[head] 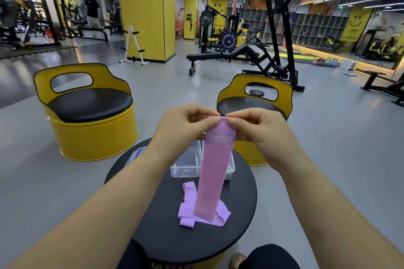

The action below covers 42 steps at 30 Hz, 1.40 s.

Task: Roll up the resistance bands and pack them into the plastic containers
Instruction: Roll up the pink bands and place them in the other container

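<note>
The left hand (181, 125) and right hand (258, 129) each pinch a top corner of the pink band (213, 172); it hangs between them above the table (153, 236).

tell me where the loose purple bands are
In the head view, the loose purple bands lie heaped near the middle of the round black table, nearer the person than the clear plastic containers, under the hanging end of the held pink band.
</note>
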Motion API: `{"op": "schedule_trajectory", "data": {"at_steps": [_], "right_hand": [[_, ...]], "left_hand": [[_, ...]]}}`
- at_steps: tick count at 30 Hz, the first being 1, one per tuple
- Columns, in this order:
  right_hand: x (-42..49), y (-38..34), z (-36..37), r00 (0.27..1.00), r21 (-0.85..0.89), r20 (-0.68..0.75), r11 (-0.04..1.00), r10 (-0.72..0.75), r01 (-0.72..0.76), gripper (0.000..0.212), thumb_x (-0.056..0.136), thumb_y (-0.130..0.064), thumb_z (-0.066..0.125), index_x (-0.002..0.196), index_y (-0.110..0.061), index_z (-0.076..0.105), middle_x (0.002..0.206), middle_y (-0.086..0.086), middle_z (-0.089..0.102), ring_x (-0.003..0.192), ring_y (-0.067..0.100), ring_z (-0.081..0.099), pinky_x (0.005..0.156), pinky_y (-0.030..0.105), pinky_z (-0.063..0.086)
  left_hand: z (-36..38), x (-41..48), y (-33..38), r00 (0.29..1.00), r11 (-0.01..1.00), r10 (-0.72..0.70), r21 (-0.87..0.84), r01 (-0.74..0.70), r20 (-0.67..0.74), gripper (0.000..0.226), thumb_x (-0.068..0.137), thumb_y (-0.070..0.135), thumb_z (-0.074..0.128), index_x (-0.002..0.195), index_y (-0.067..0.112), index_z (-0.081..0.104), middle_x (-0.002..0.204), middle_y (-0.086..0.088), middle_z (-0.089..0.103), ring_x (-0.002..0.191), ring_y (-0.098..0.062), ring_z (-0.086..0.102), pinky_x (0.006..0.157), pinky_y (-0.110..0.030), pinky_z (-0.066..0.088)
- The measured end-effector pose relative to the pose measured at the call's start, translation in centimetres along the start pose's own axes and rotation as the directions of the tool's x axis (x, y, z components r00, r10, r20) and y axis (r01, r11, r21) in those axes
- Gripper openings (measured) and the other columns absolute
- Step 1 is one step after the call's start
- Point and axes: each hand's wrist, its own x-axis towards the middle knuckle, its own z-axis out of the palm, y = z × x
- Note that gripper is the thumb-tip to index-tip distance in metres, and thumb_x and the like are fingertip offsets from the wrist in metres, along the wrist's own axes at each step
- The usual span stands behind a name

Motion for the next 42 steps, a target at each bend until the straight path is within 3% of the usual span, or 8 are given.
{"op": "schedule_trajectory", "data": {"at_steps": [7, 18, 23, 27, 30, 34, 37, 42], "right_hand": [[-0.2, 0.0, 0.0, 0.999, -0.033, 0.037, 0.999, 0.021, -0.020, 0.006, 0.083, -0.010, 0.068, 0.088, -0.013, 0.069, 0.081, 0.008, 0.073, 0.074, 0.013, 0.070, 0.063, 0.023, 0.056], [-0.3, 0.0, 0.0, 0.998, -0.081, 0.048, 0.996, -0.039, 0.043, 0.007, 0.082, -0.007, 0.068, 0.080, -0.013, 0.071, 0.072, -0.002, 0.073, 0.070, 0.011, 0.069, 0.060, 0.019, 0.054], [-0.4, 0.1, 0.1, 0.996, -0.119, 0.078, 0.992, -0.041, 0.050, 0.006, 0.083, -0.009, 0.068, 0.079, -0.013, 0.069, 0.070, -0.002, 0.071, 0.067, 0.008, 0.068, 0.058, 0.019, 0.053], [-0.6, -0.2, -0.1, 0.994, -0.027, 0.107, 1.000, -0.002, 0.005, 0.003, 0.080, -0.010, 0.068, 0.082, -0.011, 0.069, 0.075, 0.002, 0.073, 0.070, 0.011, 0.069, 0.061, 0.023, 0.055], [-0.8, -0.4, -0.3, 0.990, 0.105, 0.139, 0.993, 0.031, -0.046, 0.017, 0.068, -0.017, 0.068, 0.084, -0.011, 0.069, 0.076, 0.003, 0.073, 0.072, 0.014, 0.068, 0.063, 0.025, 0.057], [-1.3, -0.6, -0.4, 0.981, 0.207, 0.192, 0.976, 0.024, -0.065, 0.015, 0.066, -0.013, 0.064, 0.079, -0.011, 0.071, 0.072, 0.002, 0.072, 0.069, 0.014, 0.068, 0.058, 0.024, 0.056], [-1.5, -0.7, -0.3, 0.976, 0.233, 0.216, 0.971, 0.011, -0.062, 0.013, 0.066, -0.011, 0.064, 0.069, -0.016, 0.075, 0.069, 0.002, 0.071, 0.067, 0.014, 0.068, 0.056, 0.024, 0.055], [-1.8, -0.6, -0.6, 0.973, 0.191, 0.230, 0.981, -0.019, -0.027, 0.011, 0.064, -0.013, 0.066, 0.066, -0.019, 0.075, 0.067, 0.001, 0.071, 0.067, 0.014, 0.069, 0.056, 0.023, 0.055]], "left_hand": [[0.4, -0.3, -0.1, 0.998, 1.000, 0.025, 0.013, -0.024, -0.051, 0.005, 0.080, 0.008, 0.071, 0.080, 0.012, 0.073, 0.080, -0.010, 0.074, 0.077, -0.021, 0.070, 0.073, -0.040, 0.059], [0.1, -0.9, -0.1, 0.999, 0.998, 0.049, 0.036, -0.050, 0.011, 0.013, 0.082, 0.006, 0.068, 0.078, 0.019, 0.070, 0.075, -0.009, 0.070, 0.073, -0.018, 0.067, 0.073, -0.040, 0.059], [0.0, -0.8, 0.0, 0.995, 0.993, 0.094, 0.074, -0.097, 0.044, 0.021, 0.082, 0.002, 0.068, 0.073, 0.022, 0.071, 0.075, -0.015, 0.069, 0.071, -0.019, 0.063, 0.068, -0.031, 0.055], [0.0, -0.8, 0.1, 0.995, 0.995, 0.098, 0.028, -0.099, 0.036, 0.022, 0.078, 0.003, 0.071, 0.067, 0.023, 0.072, 0.067, -0.001, 0.068, 0.069, -0.015, 0.063, 0.067, -0.029, 0.055], [-0.2, -0.9, 0.5, 0.994, 0.996, 0.054, -0.072, -0.048, 0.095, 0.024, 0.078, 0.004, 0.069, 0.066, 0.024, 0.072, 0.066, -0.001, 0.064, 0.068, -0.014, 0.062, 0.061, -0.026, 0.055], [-0.5, -1.1, 1.2, 0.978, 0.993, 0.027, -0.118, -0.002, 0.207, 0.030, 0.082, 0.000, 0.066, 0.065, 0.024, 0.071, 0.067, -0.001, 0.064, 0.067, -0.014, 0.062, 0.056, -0.022, 0.053], [-0.7, -1.2, 1.5, 0.965, 0.988, 0.018, -0.151, 0.023, 0.262, 0.033, 0.082, -0.002, 0.063, 0.063, 0.024, 0.072, 0.065, 0.002, 0.066, 0.065, -0.012, 0.065, 0.053, -0.020, 0.051], [-0.6, -1.4, 0.8, 0.955, 0.980, 0.031, -0.199, 0.030, 0.296, 0.021, 0.072, 0.008, 0.062, 0.065, 0.024, 0.073, 0.066, 0.004, 0.067, 0.066, -0.010, 0.065, 0.054, -0.021, 0.052]]}}
